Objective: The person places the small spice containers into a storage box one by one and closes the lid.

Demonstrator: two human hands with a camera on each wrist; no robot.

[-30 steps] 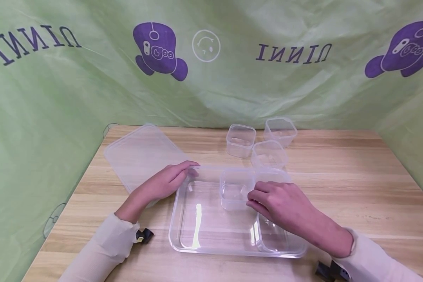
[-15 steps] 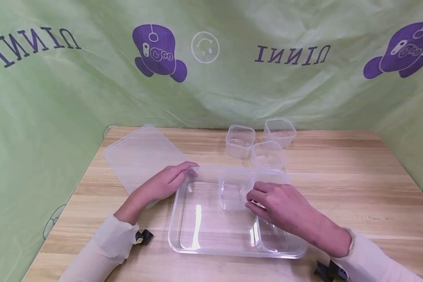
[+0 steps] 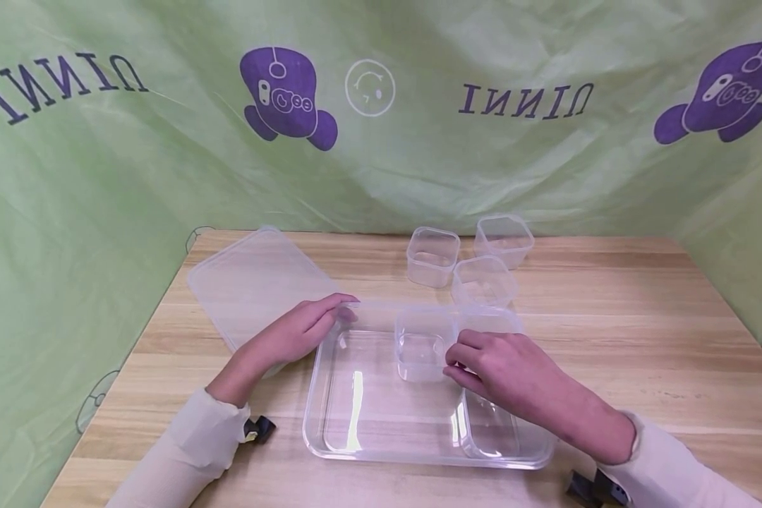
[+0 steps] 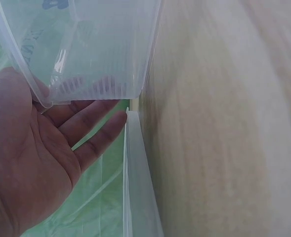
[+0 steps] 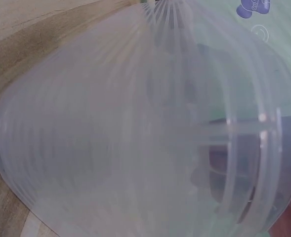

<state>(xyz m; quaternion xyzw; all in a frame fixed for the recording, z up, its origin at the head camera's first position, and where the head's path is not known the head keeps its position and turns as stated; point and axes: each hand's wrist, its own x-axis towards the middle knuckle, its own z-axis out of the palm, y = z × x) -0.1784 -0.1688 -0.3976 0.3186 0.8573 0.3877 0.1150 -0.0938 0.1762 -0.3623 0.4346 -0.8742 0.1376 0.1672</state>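
A large clear rectangular container (image 3: 419,460) stands on the table. My left hand (image 3: 301,328) holds its far left corner, thumb over the rim; in the left wrist view the fingers (image 4: 93,143) stretch along the outside of the wall. Inside, at the back middle, sits a small clear square container (image 3: 413,370). My right hand (image 3: 508,363) bends over the large one and pinches the small container's right rim, fingers curled. Two more small containers, one at the back right (image 3: 492,319) and one at the front right (image 3: 492,430), are partly hidden by this hand. Wall plastic fills the right wrist view.
Three small clear containers stand behind the large one: a left one (image 3: 433,257), a right one (image 3: 504,240) and a nearer one (image 3: 484,282). A translucent flat lid (image 3: 260,282) lies at the back left. Green printed cloth (image 3: 406,169) closes off the table's back and sides.
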